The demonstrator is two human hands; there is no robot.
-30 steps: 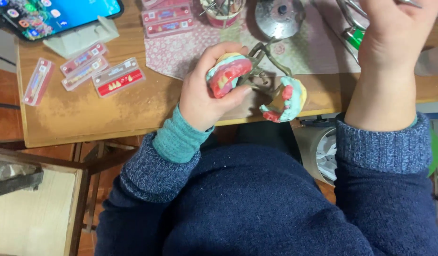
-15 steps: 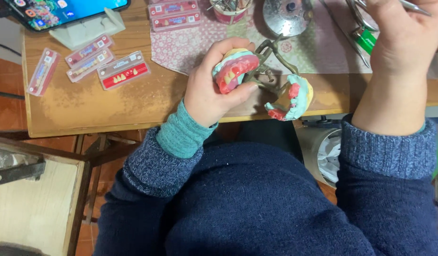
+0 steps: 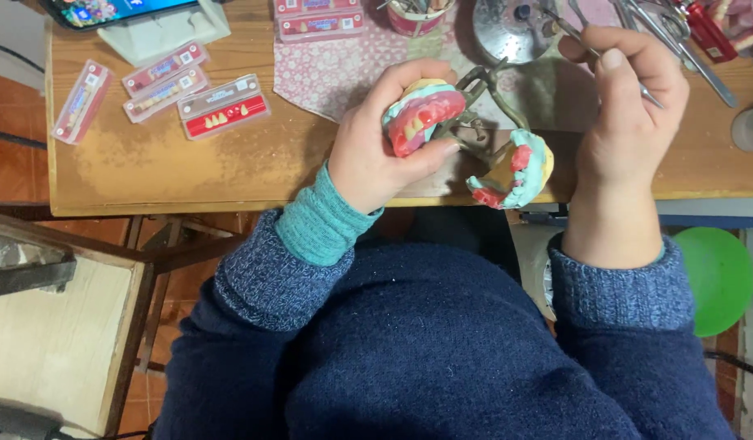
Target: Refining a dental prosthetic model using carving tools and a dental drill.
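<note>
- I count three flat clear packs with red cards lying side by side on the left of the wooden table [image 3: 230,175]: a slim pack [image 3: 82,101] nearest the left edge, a doubled pack [image 3: 165,81] in the middle, and a wider pack [image 3: 223,106] with a row of small yellow teeth on its red card.
- Two more red-and-clear boxes [image 3: 319,16] sit at the top edge, cut off by the frame, so I cannot read their shape fully.
- A phone [image 3: 116,10] leans on a pale stand [image 3: 169,37] at top left; only its lower strip shows.
- My left hand [image 3: 384,151] is wrapped around the upper dental model [image 3: 423,114], pink wax with pale teeth on a teal base, thumb beneath and fingers curled over it, just above the table's front edge.
- The lower dental model [image 3: 515,169] hangs open on the metal hinge frame [image 3: 478,106], beside my right wrist and over the table edge.
- My right hand [image 3: 629,114] pinches a thin metal tool [image 3: 592,50], fingers closed narrowly around it; its tip is hard to make out against the round metal dish [image 3: 507,33].
- More metal instruments [image 3: 669,33] lie at top right, partly cut off; I cannot count them.
- A patterned cloth [image 3: 335,69] lies under the work.
- A green round shape [image 3: 718,281] sits below the table, right.
</note>
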